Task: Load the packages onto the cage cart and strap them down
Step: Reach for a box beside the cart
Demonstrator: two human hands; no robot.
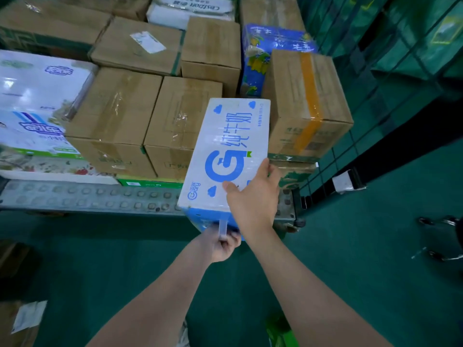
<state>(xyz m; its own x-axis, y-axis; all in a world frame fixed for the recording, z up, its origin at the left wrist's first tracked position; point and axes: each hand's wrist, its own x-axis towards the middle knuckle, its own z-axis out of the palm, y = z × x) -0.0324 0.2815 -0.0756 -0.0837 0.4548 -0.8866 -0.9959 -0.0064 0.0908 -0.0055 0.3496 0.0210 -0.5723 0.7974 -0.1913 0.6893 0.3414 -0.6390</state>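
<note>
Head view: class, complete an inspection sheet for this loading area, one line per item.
Surface: studded cart deck, packed with stacked boxes.
Job's things: milk carton tilted over the deck's near edge; brown boxes behind it; black strap with buckle, loose on the right.
Clutter: labelled box on the floor.
Grippers: left hand grips the carton's handle; right hand holds its right edge.
Cables: nothing seen.
Surroundings: green floor.
</note>
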